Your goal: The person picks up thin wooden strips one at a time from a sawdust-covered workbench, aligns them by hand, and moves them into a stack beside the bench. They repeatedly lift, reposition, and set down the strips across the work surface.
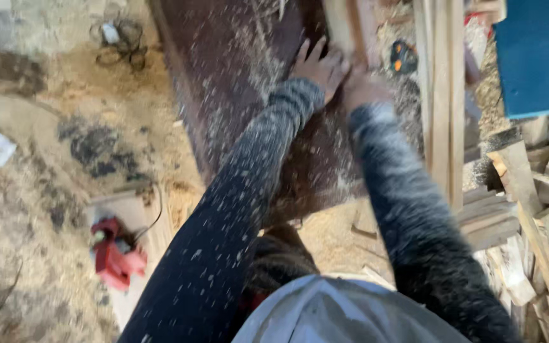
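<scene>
My left hand (pixel 319 63) lies flat with fingers spread on a dark brown, sawdust-strewn table top (pixel 236 57), its fingertips against a pale wooden strip (pixel 344 25). My right hand (pixel 363 86) is just to its right, pressed down on the same strip near the table's right side; blur hides its fingers. Both sleeves are dark and speckled with sawdust.
Long pale wooden battens (pixel 443 95) run along the table's right. Offcuts (pixel 541 209) are piled at the right, below a blue box (pixel 538 54). A red power tool (pixel 115 254) lies on a board at lower left. Sawdust covers the floor (pixel 46 159).
</scene>
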